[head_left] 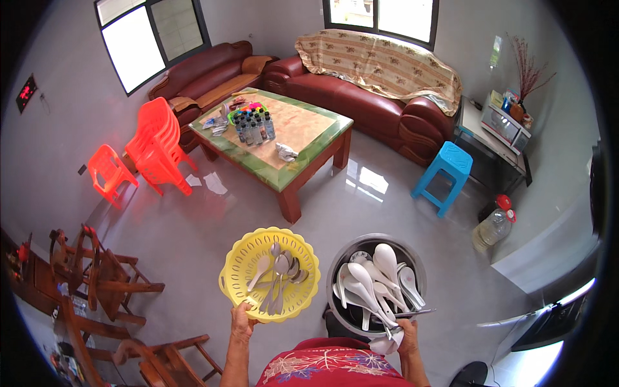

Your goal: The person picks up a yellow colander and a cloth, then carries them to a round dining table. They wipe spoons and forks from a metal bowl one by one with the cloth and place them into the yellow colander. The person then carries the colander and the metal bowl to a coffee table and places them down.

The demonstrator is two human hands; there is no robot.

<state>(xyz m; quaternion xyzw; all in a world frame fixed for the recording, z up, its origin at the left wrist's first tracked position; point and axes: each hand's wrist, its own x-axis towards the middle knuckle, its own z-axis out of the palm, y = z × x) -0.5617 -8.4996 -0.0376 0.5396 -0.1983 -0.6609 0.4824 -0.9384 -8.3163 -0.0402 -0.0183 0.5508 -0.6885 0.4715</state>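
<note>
Holding the yellow basket by its near rim, my left hand pinches the edge, metal spoons lying inside; to the right, my right hand is closed on a white cloth at the near rim of the grey pot of white ladles.

The single head-worn fisheye camera is looking steeply down from above the person's chest and is facing forward into a living room. It is sitting close to both hands: the left hand and right hand are entering from the lower edge, just below the yellow basket and the grey pot. Beyond the hands, the floor, the coffee table and the sofa are lying well apart from them, with straight edges bending toward the rim. No second view is sharing the scene.
</note>
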